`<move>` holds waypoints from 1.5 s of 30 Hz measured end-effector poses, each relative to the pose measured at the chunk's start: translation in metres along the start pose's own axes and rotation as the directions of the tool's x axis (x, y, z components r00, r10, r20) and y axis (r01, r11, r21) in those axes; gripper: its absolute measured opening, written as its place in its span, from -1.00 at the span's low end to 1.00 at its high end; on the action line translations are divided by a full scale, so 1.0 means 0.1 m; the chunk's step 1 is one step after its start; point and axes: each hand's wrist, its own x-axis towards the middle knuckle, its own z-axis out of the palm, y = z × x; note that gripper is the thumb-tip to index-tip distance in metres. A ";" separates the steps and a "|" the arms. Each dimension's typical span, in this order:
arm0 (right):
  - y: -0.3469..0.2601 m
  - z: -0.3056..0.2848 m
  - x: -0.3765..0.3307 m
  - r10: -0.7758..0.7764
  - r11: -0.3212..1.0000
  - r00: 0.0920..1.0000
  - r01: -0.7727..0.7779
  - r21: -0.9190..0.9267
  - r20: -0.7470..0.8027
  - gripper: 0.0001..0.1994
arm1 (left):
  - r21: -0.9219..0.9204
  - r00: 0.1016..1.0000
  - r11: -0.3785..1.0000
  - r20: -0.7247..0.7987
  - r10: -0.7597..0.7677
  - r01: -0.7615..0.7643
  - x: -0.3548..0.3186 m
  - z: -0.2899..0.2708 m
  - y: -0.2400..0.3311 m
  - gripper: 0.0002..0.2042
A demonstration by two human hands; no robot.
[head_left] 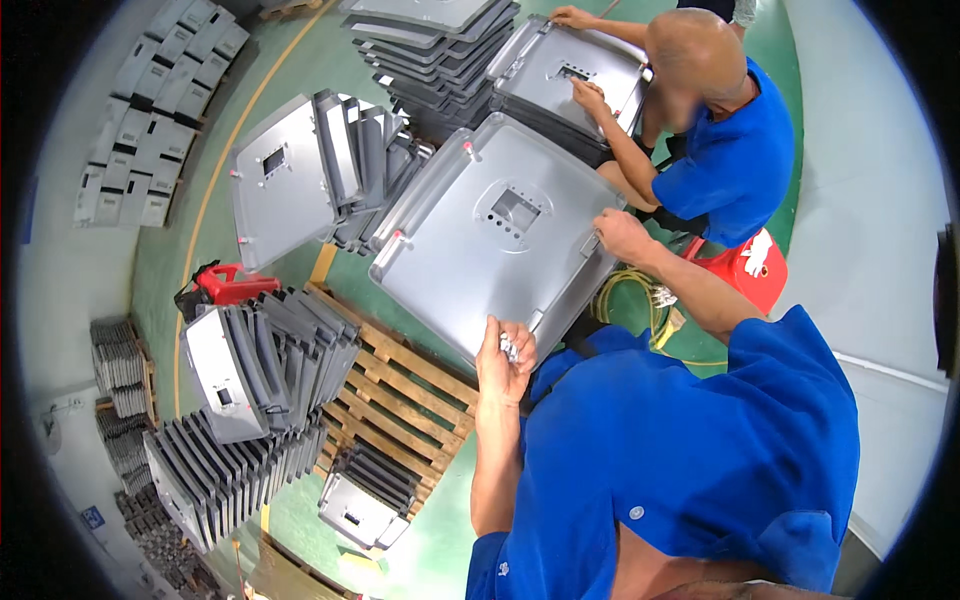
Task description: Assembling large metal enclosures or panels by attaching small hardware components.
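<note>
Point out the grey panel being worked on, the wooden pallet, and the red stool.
grey panel point(470, 250): head view, on its flat face left of the central cut-out.
wooden pallet point(405, 385): head view, on the bare slats.
red stool point(755, 268): head view, on its seat top.

wooden pallet point(405, 385), red stool point(757, 270), yellow hose point(625, 290)

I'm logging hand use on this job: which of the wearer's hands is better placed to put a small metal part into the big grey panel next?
Probably the left hand: it cups small shiny metal pieces at the large grey metal panel's near edge. The right hand grips the panel's right edge, apparently steadying it.
</note>
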 end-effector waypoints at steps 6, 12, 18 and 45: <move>-1.17 -0.82 -0.22 -0.320 0.821 0.939 0.341 0.457 -0.125 -0.74 | 0.060 1.000 0.998 -0.029 0.012 -0.011 0.01 -0.04 0.00 -0.53; -1.86 -0.94 -0.47 -0.626 0.644 0.779 0.541 0.541 -0.035 -0.70 | 0.170 0.990 0.985 -0.143 -0.002 0.027 0.07 -0.19 -0.06 -0.52; -1.87 -0.56 -0.56 -0.705 0.639 0.707 0.598 0.484 0.058 -0.70 | 0.146 0.991 0.987 -0.129 -0.046 0.065 0.04 -0.24 -0.21 -0.44; -0.03 -0.16 -0.23 0.146 0.851 0.977 -0.045 0.523 -0.153 -0.81 | 0.091 0.988 0.995 -0.143 0.063 -0.050 -0.26 -0.36 -0.34 -0.58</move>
